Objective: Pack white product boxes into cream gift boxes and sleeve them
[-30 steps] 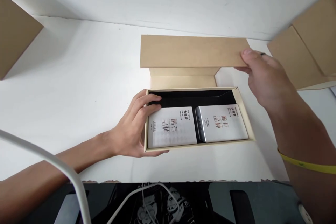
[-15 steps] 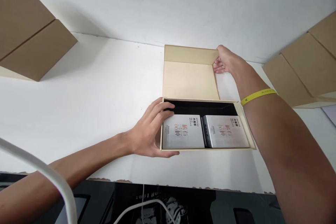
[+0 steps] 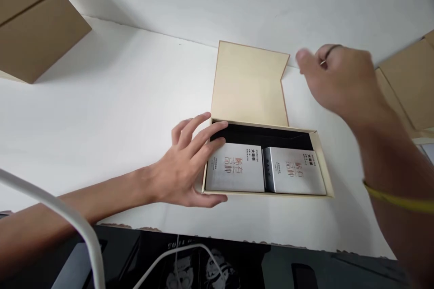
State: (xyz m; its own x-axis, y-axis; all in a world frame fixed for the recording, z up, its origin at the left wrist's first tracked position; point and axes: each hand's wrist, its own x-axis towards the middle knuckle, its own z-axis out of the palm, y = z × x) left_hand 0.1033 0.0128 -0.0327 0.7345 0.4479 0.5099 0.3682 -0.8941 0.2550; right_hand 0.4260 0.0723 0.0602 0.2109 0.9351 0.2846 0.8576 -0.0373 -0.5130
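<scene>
An open tea gift box (image 3: 320, 158) lies on the white tabletop, its cream lid (image 3: 251, 83) folded back with the outer flap raised. Inside are two silver-white tea cartons, the left one (image 3: 233, 167) and the right one (image 3: 298, 171), with a dark gap between them and a black strip behind. My left hand (image 3: 193, 162) grips the left end of the box, thumb along the near side and fingertips over the far corner. My right hand (image 3: 339, 76), blurred, hangs above and right of the lid, fingers curled; nothing shows in it. A ring-like dark band is on one finger.
Brown cardboard-coloured boxes stand at the far left (image 3: 44, 31) and right (image 3: 407, 86). A white wall (image 3: 203, 0) rises behind the table. A white curved cable or tube (image 3: 74, 221) crosses the lower left. The table's chipped front edge (image 3: 237, 238) runs below.
My right hand has let go of the lid's flap and moved right and towards me. The lid's flap now stands at a different angle. My left fingers have spread somewhat on the box.
</scene>
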